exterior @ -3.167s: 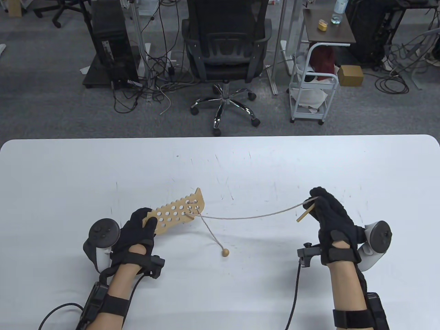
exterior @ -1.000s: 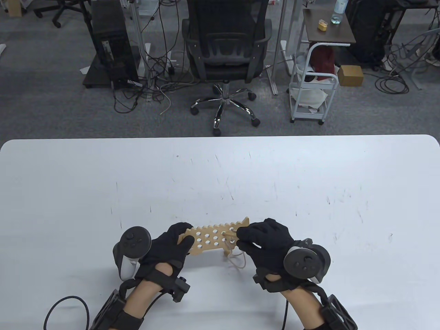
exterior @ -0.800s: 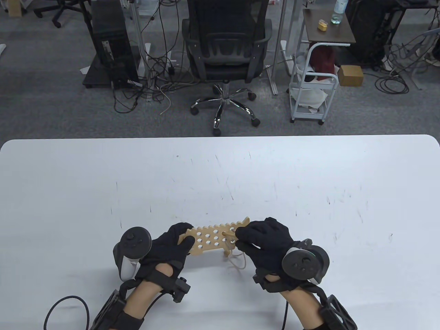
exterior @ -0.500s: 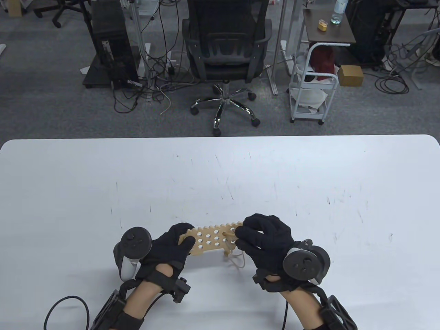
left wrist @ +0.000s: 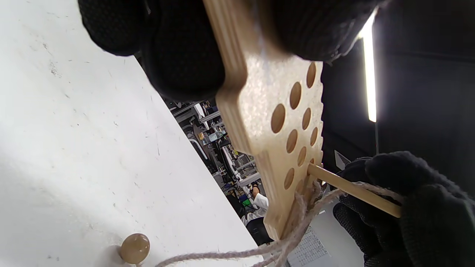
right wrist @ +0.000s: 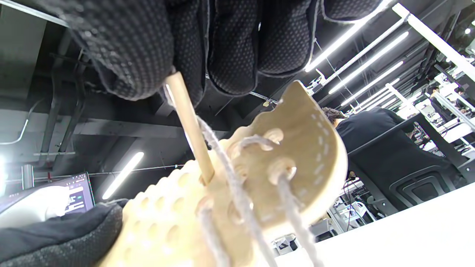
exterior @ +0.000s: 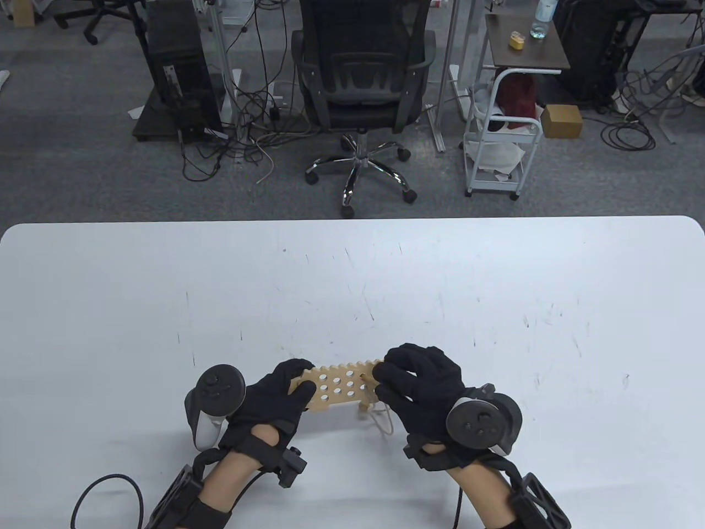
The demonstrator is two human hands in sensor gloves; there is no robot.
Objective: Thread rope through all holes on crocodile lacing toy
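The wooden crocodile board (exterior: 339,386) with several holes is held above the table near its front edge. My left hand (exterior: 300,380) grips the board's left end (left wrist: 274,122). My right hand (exterior: 380,380) pinches the wooden needle (left wrist: 352,191), whose tip sits in a hole near the board's right end (right wrist: 297,148). The rope (right wrist: 230,174) runs through a few holes there and trails from the needle (right wrist: 189,126). A loop of rope (exterior: 383,421) hangs under the board. The rope's end bead (left wrist: 134,247) lies on the table. My right hand hides the board's right tip in the table view.
The white table (exterior: 352,275) stretches far ahead and to both sides. Beyond its far edge stand an office chair (exterior: 363,82) and a white cart (exterior: 501,143). Black cables (exterior: 104,490) trail from both wrists at the front edge.
My right hand brought the needle in from the far right to the board, and both hands moved nearer the front. In the last half second it shifted slightly left, covering the board's tip.
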